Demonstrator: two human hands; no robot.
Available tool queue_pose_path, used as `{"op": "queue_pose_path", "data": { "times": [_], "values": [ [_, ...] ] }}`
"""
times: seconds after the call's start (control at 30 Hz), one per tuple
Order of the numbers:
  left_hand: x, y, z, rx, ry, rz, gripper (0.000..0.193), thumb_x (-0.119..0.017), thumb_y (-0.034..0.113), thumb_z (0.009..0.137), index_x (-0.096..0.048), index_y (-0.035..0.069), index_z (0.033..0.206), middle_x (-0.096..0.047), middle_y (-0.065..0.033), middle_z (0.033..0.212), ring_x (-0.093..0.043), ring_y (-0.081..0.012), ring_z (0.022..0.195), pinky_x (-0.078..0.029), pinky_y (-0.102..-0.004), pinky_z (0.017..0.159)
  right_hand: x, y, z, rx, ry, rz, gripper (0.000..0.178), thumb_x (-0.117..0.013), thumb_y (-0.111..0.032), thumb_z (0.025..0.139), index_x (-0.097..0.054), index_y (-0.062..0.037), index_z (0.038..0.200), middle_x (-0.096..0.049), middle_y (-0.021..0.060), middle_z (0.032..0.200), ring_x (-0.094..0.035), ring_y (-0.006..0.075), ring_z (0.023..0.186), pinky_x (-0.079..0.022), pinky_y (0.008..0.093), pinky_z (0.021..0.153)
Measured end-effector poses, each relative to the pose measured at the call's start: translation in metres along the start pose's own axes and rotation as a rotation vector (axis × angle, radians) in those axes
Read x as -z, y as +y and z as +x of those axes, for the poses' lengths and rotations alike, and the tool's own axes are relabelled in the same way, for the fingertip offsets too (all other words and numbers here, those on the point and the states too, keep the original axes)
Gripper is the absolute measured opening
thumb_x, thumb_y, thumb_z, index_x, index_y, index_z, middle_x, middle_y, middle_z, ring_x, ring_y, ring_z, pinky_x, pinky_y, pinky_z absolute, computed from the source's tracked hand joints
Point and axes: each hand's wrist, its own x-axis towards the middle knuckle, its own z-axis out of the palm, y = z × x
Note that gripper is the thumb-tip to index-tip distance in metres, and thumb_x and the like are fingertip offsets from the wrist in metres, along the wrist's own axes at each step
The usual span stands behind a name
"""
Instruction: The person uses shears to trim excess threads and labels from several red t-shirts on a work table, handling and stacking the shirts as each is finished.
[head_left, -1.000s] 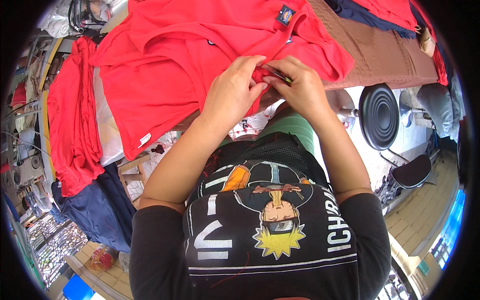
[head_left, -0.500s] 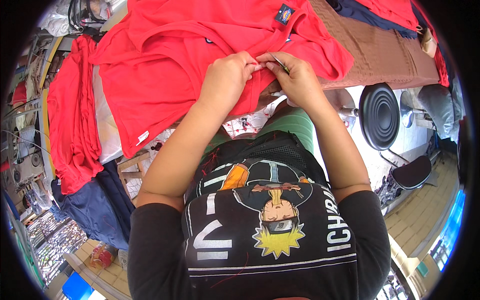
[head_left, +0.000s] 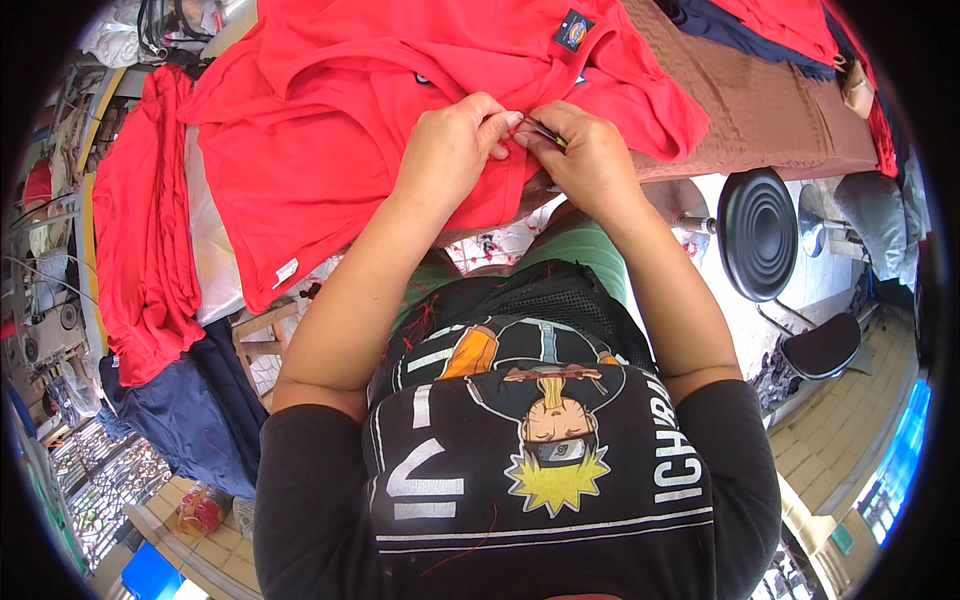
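Left hand pinches the red garment at upper centre. Right hand grips what appears to be small snips. A slip risks nicking fabric.

Head-worn fisheye, looking down

It looks steeply down past the wearer's chest, close over the desk; edges bend toward the rim.

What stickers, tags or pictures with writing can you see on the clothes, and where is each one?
Small dark blue woven label: sewn on the red garment at the top, squarish, with pale marks.
Small white tag: at that red garment's lower left hem, a little rectangle.
Big cartoon print: on the front of the person's black T-shirt, a yellow, orange and tan figure with white lettering beside it.
No packages, signs or screens can be made out.
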Motion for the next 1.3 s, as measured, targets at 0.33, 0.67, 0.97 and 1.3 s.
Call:
{"op": "queue_pose_path", "data": {
  "times": [0.33,0.67,0.97,1.3],
  "values": [
    [-0.007,0.002,-0.008,-0.238,0.116,0.331,0.018,-0.069,0.019,0.085,-0.068,0.01,0.101,-0.07,-0.0089,0.083,-0.068,-0.0201,0.074,-0.052,-0.0331,0.066,-0.004,-0.001,-0.003,-0.055,0.067,-0.015,0.014,-0.063,-0.015,0.087,-0.061,-0.0051,0.096,-0.066,0.0179,0.084,-0.063,0.0404,0.08,-0.05,0.0456,0.068],
    [0.017,-0.001,0.016,-0.132,-0.175,0.155,0.019,-0.064,0.021,0.091,-0.064,0.002,0.09,-0.069,-0.0107,0.076,-0.068,-0.018,0.072,-0.052,-0.0313,0.067,0.046,-0.008,0.006,-0.045,-0.14,-0.174,0.029,-0.066,-0.029,0.087,-0.061,-0.0087,0.108,-0.066,0.0137,0.087,-0.065,0.0323,0.08,-0.05,0.0409,0.07],
    [0.021,-0.004,0.019,-0.097,-0.256,0.031,0.02,-0.06,0.02,0.095,-0.061,0.0,0.093,-0.068,-0.0089,0.081,-0.068,-0.0151,0.073,-0.052,-0.029,0.068,0.052,-0.001,0.01,0.07,-0.271,-0.095,0.02,-0.065,-0.016,0.085,-0.066,-0.0042,0.101,-0.066,0.015,0.089,-0.065,0.0316,0.082,-0.05,0.0375,0.072],
    [0.02,-0.004,0.017,-0.088,-0.241,0.051,0.021,-0.057,0.02,0.096,-0.06,-0.001,0.095,-0.068,-0.0096,0.083,-0.068,-0.0158,0.074,-0.052,-0.029,0.069,0.039,-0.002,0.013,-0.046,-0.218,-0.048,0.027,-0.074,-0.023,0.081,-0.068,-0.0022,0.098,-0.068,0.0138,0.085,-0.066,0.0265,0.076,-0.051,0.0349,0.069]
  ]
}}
